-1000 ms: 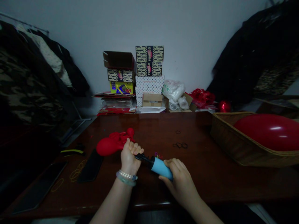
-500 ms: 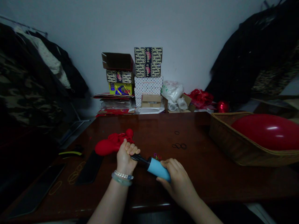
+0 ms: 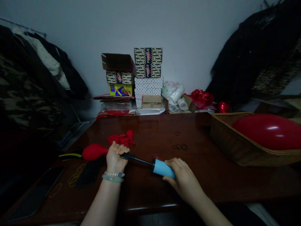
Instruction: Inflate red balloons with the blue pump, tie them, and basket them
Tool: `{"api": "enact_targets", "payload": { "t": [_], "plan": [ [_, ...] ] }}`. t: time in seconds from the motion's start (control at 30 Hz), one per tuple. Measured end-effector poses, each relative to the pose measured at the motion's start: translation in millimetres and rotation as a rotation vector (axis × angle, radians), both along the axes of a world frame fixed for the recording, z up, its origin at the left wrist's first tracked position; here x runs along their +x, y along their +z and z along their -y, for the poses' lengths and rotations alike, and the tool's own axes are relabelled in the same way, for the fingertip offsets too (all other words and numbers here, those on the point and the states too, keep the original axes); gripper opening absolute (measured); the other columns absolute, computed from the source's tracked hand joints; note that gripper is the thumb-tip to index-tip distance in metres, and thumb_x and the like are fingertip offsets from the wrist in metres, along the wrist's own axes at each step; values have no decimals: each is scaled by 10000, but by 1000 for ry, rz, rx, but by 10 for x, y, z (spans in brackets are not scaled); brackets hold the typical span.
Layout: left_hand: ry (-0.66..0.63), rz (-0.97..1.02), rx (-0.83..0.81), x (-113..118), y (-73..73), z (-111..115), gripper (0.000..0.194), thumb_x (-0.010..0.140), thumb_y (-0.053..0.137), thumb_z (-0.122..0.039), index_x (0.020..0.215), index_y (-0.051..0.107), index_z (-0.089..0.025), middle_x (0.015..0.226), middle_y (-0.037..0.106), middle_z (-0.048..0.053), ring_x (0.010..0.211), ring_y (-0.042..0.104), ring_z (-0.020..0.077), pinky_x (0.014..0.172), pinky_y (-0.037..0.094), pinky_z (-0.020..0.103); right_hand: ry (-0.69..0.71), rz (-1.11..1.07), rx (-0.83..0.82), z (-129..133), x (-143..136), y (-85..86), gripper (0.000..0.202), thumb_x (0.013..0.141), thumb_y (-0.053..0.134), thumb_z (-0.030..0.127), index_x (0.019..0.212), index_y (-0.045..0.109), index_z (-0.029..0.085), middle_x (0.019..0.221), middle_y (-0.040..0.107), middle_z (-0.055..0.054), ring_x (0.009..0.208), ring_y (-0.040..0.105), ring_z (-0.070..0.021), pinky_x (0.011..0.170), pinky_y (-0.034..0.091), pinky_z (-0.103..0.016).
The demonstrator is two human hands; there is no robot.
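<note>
From far away, I see a small red balloon (image 3: 93,152) in the lower left of the frame. It is round and a bit puffed up, and its neck goes into the left hand (image 3: 116,158). That hand is a tight fist around the neck and the black end of a hand pump (image 3: 162,169). I think it squeezes there so the neck can't slip off, but the fist hides the spot where they meet. The right hand (image 3: 185,179), low and just right of the middle, wraps around the pump's blue tube. A thin black rod (image 3: 143,161) shows between the hands. Each hand has one end, I guess because the rod slides in and out.

Just past the left hand, a pile of red balloons (image 3: 121,139) lies on the tabletop (image 3: 211,188), maybe to be easy to reach. Little black rings (image 3: 180,147) lie right of the middle. Thin yellow rings (image 3: 76,176) lie at the lower left. They look set apart so they don't get in the way.

At the right edge, a big red balloon (image 3: 268,130) sits in a woven basket (image 3: 231,150). The tall sides probably stop it rolling off.
</note>
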State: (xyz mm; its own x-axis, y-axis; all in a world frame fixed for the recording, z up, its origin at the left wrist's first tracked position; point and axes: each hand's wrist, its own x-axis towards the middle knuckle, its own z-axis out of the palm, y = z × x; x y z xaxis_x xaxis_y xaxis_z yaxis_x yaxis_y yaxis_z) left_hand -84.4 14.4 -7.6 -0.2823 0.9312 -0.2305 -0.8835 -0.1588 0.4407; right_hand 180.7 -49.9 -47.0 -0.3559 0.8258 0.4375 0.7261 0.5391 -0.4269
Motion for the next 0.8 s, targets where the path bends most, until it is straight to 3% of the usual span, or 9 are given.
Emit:
{"api": "enact_targets", "payload": {
  "t": [0.57,0.8],
  "plan": [
    [-105,8,-33,577,-125,94,444,911,513,-240,552,255,-196,414,252,-84,328,271,53,410,277,211,-56,-46,1,115,-226,-213,425,724,769,144,1088,556,188,1009,625,-92,936,585,-283,835,506,-470],
    [-86,1,-63,587,-180,90,436,904,522,-233,553,266,-197,415,260,-82,331,274,60,413,289,218,-27,-51,-8,113,-250,-166,434,708,772,123,1078,558,198,1006,625,-90,923,593,-279,820,514,-465]
  ]
}}
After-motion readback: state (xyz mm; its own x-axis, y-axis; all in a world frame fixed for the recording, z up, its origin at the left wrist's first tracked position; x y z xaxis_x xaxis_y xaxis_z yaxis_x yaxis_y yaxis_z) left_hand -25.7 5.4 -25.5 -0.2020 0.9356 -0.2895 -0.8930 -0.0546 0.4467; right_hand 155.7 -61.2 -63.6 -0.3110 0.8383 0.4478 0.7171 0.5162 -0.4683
